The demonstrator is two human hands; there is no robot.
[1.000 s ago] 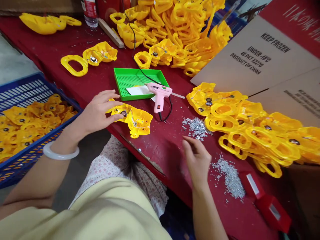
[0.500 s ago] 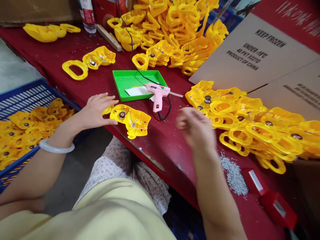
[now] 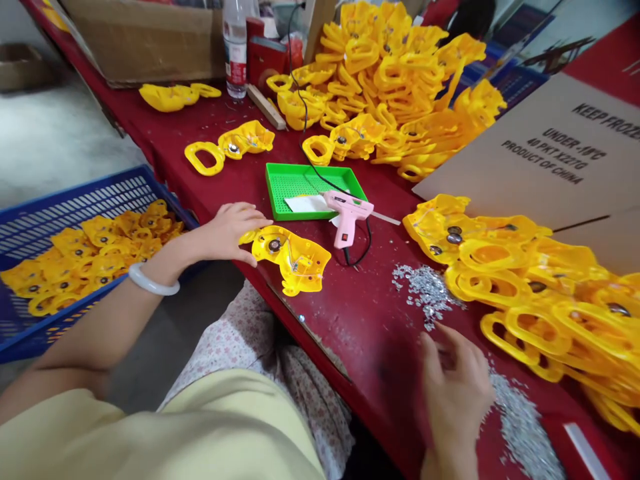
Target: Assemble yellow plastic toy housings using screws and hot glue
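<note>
My left hand (image 3: 231, 231) has its thumb and fingers around the handle end of a yellow plastic shell (image 3: 305, 262), which lies hollow side up near the table's front edge. A round dark metal part and thin wires show inside the shell. Part of the handle is hidden by my fingers. My right hand (image 3: 457, 380) is low over the table, with thumb and index finger a little apart at the near edge of a small heap of shiny silver pieces (image 3: 426, 288). Nothing shows between those fingertips. A larger heap of small silver screws or pins (image 3: 525, 427) lies right of that hand.
Behind the shell, a pink glue gun (image 3: 349, 212) rests against a green tray (image 3: 273, 200). Stacked yellow shells (image 3: 530, 280) line the right side beside a carton (image 3: 540, 153); more are piled at the back. A blue crate (image 3: 115, 183) of shells stands at left.
My right hand has come down and nearer, from a blurred closed shape above the table to the silver heap, uncovering it. The view has shifted left; my left hand stays at the shell.
</note>
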